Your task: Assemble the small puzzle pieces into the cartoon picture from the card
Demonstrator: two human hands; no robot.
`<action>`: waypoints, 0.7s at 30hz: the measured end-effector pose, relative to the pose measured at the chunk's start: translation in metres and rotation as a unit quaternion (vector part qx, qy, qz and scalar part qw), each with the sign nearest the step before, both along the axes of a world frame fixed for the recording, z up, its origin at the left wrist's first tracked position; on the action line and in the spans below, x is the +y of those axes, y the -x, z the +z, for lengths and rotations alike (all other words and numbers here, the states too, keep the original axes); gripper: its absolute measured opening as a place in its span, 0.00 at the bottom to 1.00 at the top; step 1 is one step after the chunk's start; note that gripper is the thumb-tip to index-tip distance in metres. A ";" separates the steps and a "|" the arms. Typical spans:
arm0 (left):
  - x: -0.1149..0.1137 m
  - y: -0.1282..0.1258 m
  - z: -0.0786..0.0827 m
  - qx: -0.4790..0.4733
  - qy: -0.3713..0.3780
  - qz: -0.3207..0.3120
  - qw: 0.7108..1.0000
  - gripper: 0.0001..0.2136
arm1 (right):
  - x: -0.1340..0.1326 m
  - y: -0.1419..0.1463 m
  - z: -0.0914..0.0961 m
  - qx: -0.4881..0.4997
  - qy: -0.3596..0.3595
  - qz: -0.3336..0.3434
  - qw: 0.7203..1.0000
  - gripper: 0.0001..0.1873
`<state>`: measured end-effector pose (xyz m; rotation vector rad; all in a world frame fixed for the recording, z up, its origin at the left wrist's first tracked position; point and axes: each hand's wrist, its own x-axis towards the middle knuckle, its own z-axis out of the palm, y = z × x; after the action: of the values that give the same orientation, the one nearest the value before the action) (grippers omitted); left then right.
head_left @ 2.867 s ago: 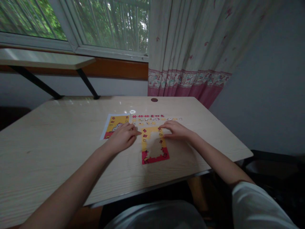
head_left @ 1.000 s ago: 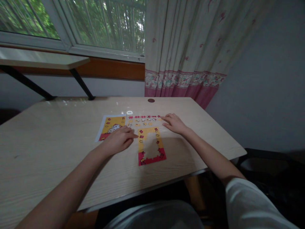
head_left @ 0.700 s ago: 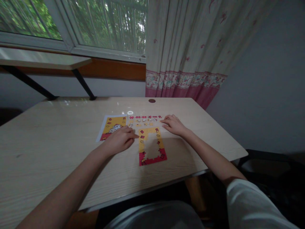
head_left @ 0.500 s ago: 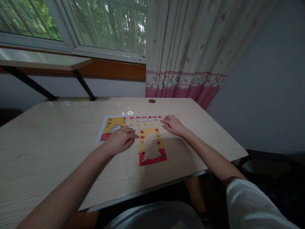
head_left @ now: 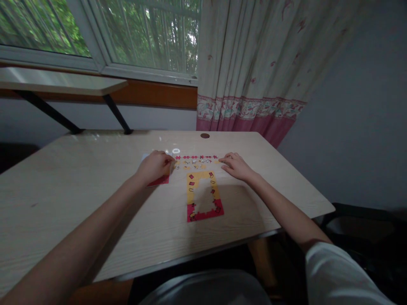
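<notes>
A partly built jigsaw border (head_left: 205,213), yellow with a red bottom strip, lies flat on the wooden table (head_left: 79,190) with its middle empty. Beyond it runs a row of loose puzzle pieces (head_left: 195,161). My left hand (head_left: 155,166) rests at the left end of that row with its fingers curled, covering most of a printed picture sheet (head_left: 160,181). I cannot make out what the fingers hold, if anything. My right hand (head_left: 235,165) lies at the right end of the row, fingers stretched out flat and touching the pieces there.
A round cable hole (head_left: 205,135) and a small white ring (head_left: 176,151) sit near the table's far edge. Behind are a window (head_left: 143,34), a wall shelf on black brackets (head_left: 57,82) and a pink-hemmed curtain (head_left: 254,63). The table's right corner drops off close to my right forearm.
My left hand has moved from the border's upper left corner up to the left end of the piece row, now covering the picture sheet. My right hand has barely moved.
</notes>
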<state>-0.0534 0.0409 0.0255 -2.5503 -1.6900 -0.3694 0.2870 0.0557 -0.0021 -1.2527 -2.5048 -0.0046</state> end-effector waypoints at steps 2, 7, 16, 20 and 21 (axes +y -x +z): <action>0.011 -0.001 0.000 0.021 0.010 -0.002 1.000 0.16 | -0.001 0.000 0.000 0.003 0.001 0.006 1.000 0.18; 0.029 -0.005 -0.005 0.050 0.032 -0.018 0.998 0.14 | -0.003 0.000 0.002 0.017 -0.002 0.011 1.000 0.18; 0.041 -0.004 -0.008 0.061 0.051 -0.019 0.997 0.14 | -0.002 0.000 0.002 0.017 0.001 0.011 1.000 0.17; 0.047 -0.003 -0.011 0.074 0.056 -0.025 0.995 0.14 | -0.004 0.002 0.003 0.025 0.002 0.013 1.000 0.17; 0.048 -0.002 -0.012 0.068 0.061 -0.026 0.995 0.14 | -0.004 0.003 0.004 0.028 0.000 0.015 1.000 0.17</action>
<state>-0.0511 0.0892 0.0135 -2.6397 -1.6489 -0.0945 0.2837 0.0515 0.0016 -1.1999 -2.4758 0.0373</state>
